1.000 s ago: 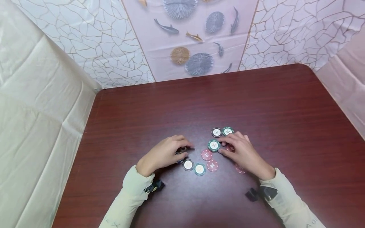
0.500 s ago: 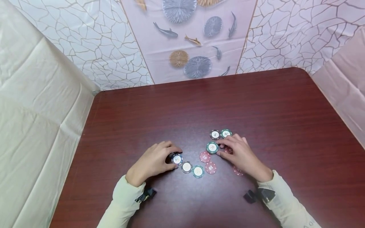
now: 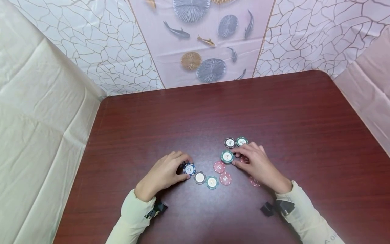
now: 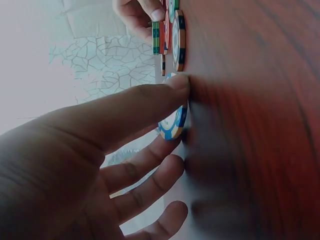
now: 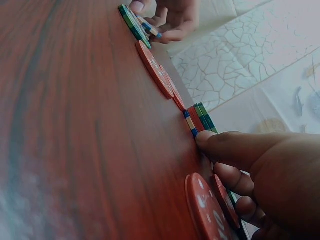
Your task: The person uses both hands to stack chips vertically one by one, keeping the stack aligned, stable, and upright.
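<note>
At the left, my left hand (image 3: 163, 174) holds a blue poker chip (image 3: 189, 169) between thumb and index finger. The left wrist view shows this chip (image 4: 172, 122) tilted on edge, its other fingers spread behind. My right hand (image 3: 259, 166) pinches a short stack of poker chips topped by a green one (image 3: 226, 157). From the side, the stack (image 5: 204, 118) shows green chips over red, with a blue one lowest. A black chip (image 3: 200, 177), a green chip (image 3: 212, 182) and two red chips (image 3: 225, 178) curve between the hands.
Beyond the right hand lie a black chip (image 3: 230, 142) and a green chip (image 3: 242, 141). More red chips (image 3: 254, 181) sit partly hidden under that hand. The dark wooden table (image 3: 170, 115) reaches back to a patterned cloth wall (image 3: 122, 51).
My left hand has moved left and slightly down, uncovering the blue chip now between its fingertips. My right hand keeps its grip on the stack with hardly any movement.
</note>
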`<state>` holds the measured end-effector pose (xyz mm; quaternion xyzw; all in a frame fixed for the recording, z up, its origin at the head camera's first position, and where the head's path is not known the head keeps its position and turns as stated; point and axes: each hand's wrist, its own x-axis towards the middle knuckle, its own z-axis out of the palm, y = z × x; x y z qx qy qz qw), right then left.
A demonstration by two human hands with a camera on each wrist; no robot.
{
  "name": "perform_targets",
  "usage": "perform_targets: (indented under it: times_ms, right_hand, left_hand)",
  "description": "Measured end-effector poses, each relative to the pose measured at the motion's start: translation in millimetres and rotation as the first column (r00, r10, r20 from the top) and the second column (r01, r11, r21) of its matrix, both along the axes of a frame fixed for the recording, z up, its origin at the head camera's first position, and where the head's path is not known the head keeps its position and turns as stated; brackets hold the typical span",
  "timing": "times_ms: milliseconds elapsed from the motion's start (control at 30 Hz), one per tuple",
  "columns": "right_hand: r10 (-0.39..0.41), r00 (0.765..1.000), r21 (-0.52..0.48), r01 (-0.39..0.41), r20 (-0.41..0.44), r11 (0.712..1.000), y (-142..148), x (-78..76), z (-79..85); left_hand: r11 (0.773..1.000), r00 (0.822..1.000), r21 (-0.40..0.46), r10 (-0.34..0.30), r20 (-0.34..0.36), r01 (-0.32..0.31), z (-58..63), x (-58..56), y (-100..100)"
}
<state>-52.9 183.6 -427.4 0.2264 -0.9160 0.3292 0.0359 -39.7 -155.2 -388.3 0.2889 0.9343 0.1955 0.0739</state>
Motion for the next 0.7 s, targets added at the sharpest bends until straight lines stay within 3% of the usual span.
perform_targets:
  times_ms: [333,700]
  right_hand:
    - [0.004,1.0,-0.002,-0.004,0.0,1.0,0.1,0.5,1.5]
    - [0.008,1.0,-0.006,-0.008,0.01,1.0,0.7,-0.1,1.2]
  left_hand:
    - [0.996,0.997,-0.087,-0.022,-0.068,0.016,0.8,4.2,0.9]
    - [0.986,0.985,-0.15,-0.095,-0.141,0.073,4.8,5.8,1.0]
